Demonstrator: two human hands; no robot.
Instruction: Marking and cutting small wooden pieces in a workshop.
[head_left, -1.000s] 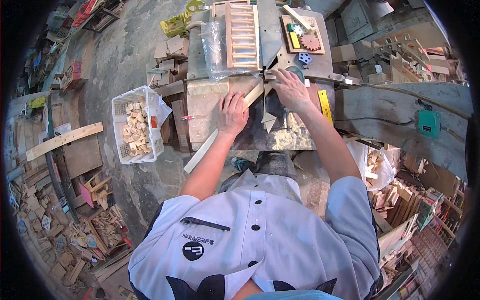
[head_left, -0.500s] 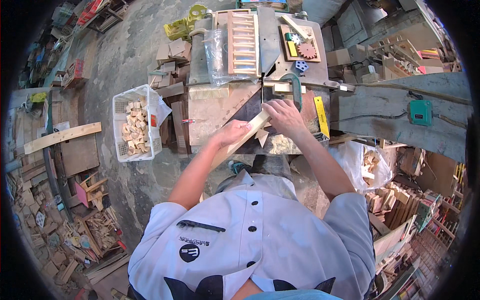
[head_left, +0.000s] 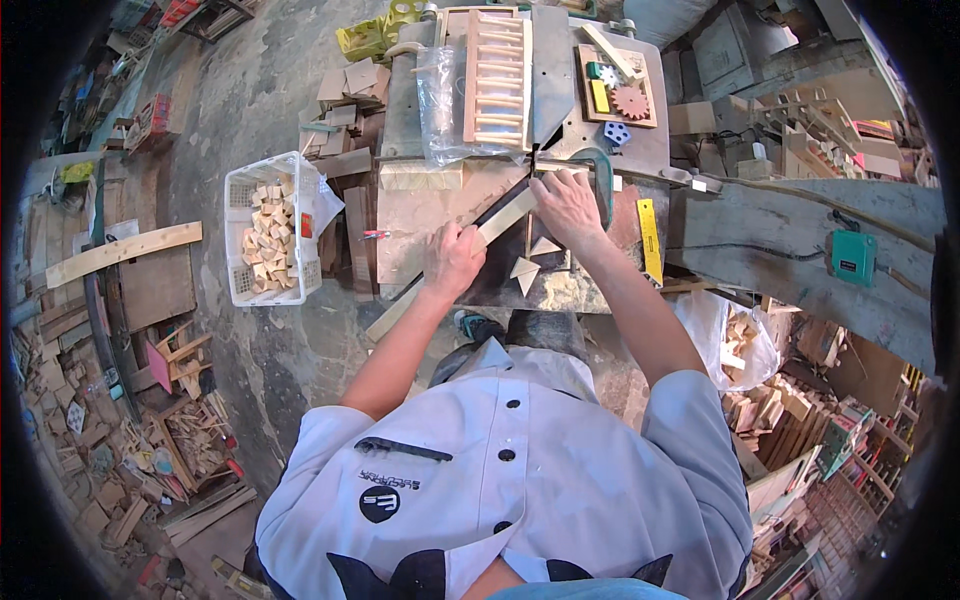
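Note:
A long pale wooden strip point(head_left: 508, 216) lies slantwise across a wooden board point(head_left: 420, 207) on the machine table. My left hand point(head_left: 457, 259) is closed round its middle; the strip's near end sticks out past the table's front edge. My right hand point(head_left: 570, 208) is closed over the far end, with fingertips hidden in part. A dark straight bar point(head_left: 490, 210) runs along the strip's far side. Triangular wood offcuts point(head_left: 523, 273) lie just below my right hand, near a patch of sawdust. A green clamp point(head_left: 605, 185) stands right beside that hand.
A yellow ruler point(head_left: 650, 240) lies at the table's right. Beyond are a wooden rack with dowels point(head_left: 498, 85) and a tray with gears point(head_left: 645, 112). A white basket point(head_left: 236, 250) of wood blocks stands left; a plastic bag point(head_left: 703, 325) of offcuts sits right.
The strip has moved further up onto the board and lies against the dark bar. My left hand has turned from a flat hold to a closed fist. The triangular offcuts are more exposed.

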